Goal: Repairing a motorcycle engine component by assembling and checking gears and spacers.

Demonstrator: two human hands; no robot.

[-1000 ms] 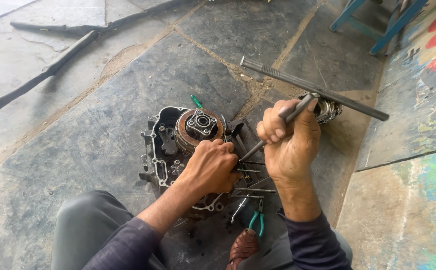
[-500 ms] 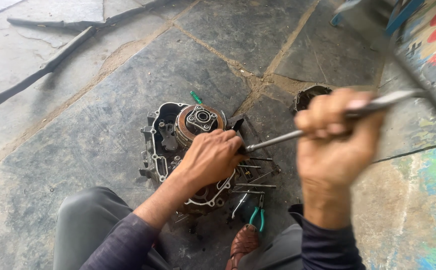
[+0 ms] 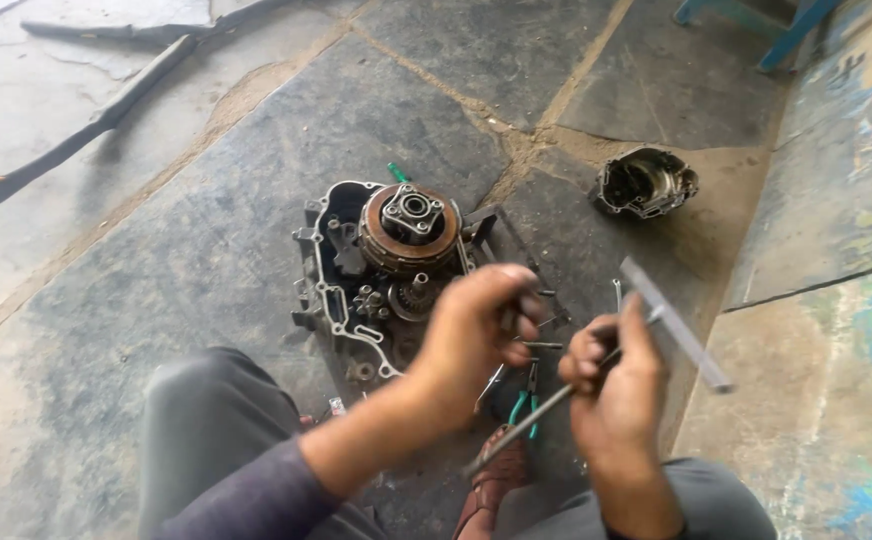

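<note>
An open engine crankcase point(image 3: 331, 290) lies on the stone floor, its round clutch assembly point(image 3: 411, 228) facing up. My left hand point(image 3: 476, 335) hovers just right of the case with fingers curled around something small I cannot make out. My right hand point(image 3: 616, 385) is lower right, gripping a metal T-handle wrench point(image 3: 671, 320); the crossbar sticks up to the right and the shaft slants down-left toward my knees. Loose metal rods and green-handled pliers point(image 3: 524, 405) lie on the floor between my hands.
A separate engine cover point(image 3: 644, 183) rests on the floor at the upper right. Long dark strips point(image 3: 96, 120) lie at the upper left. A painted wall point(image 3: 846, 200) borders the right side, with blue furniture legs point(image 3: 796, 30) at the top. My knees fill the bottom.
My right hand has swung the T-handle wrench away from the engine and down toward my lap. The left hand has lifted off the crankcase and shifted right. The engine cover is uncovered now.
</note>
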